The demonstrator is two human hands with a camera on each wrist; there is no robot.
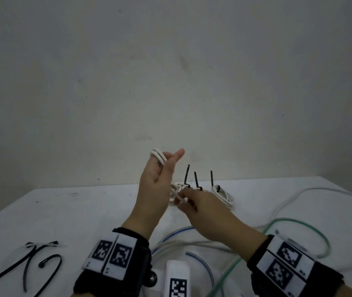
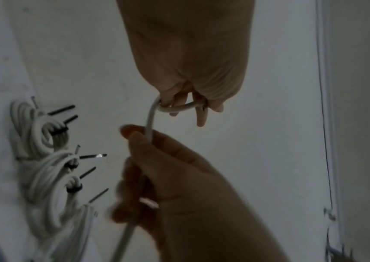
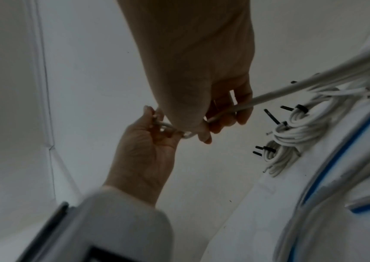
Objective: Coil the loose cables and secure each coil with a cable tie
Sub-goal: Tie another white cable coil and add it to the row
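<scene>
**Fresh coil begun, finished bundles parked at the wall**

At least 3 white coils point(image 1: 222, 195) are seen lying at the far edge of the table point(image 1: 85, 211), each cinched with a black cable tie point(image 1: 212, 179) whose tail sticks up; the exact count is blurred in the wrist views. That part of the job is judged done.

A new coil is in hand. A few small loops of a white cable point(image 1: 159, 156) are wound round the fingers of the left hand point(image 1: 156, 181), which is raised with its thumb extended and its fingers curled through the loops. The running length of the same cable is pinched by the right hand point(image 1: 194, 205) just below and fed towards the loops. Only a few turns are made, so most of this cable is judged still to be wound, and no tie is on it yet.

Loose cables remain on the near table: a blue-striped cable point(image 1: 170, 235) and a green cable point(image 1: 299, 224). Spare black ties point(image 1: 42, 262) lie at the near left.

No container is visible; nothing is held in one.
</scene>
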